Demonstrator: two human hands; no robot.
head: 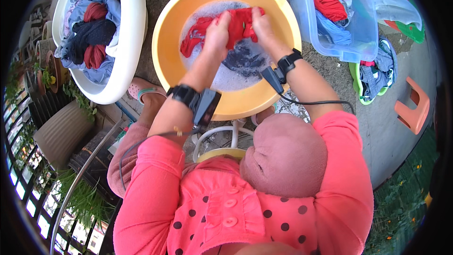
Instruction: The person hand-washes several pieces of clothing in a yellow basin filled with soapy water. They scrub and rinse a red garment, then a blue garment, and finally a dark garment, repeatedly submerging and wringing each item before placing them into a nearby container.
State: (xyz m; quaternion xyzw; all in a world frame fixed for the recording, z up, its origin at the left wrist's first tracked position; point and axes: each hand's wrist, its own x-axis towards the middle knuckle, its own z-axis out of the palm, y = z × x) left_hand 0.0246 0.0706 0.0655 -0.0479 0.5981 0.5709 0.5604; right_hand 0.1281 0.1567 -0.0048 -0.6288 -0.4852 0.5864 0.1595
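Both hands are over a round yellow plastic basin point(166, 42) with sudsy water in it. My left hand point(217, 35) grips a wet red garment point(237, 24) near its middle, while my right hand point(261, 24) holds the same garment by its right end. The garment's left part trails down onto the suds. Dark cloth point(244, 58) lies in the foamy water below the hands. Each wrist wears a black strap with a small device and a cable.
At the left stands a white oval tub point(136, 35) of laundry. To the right are a clear blue plastic bin point(364, 35) with red and blue clothes, a green basket point(357, 85) with clothes, and an orange plastic stool point(412, 109). Potted plants line the railing on the left.
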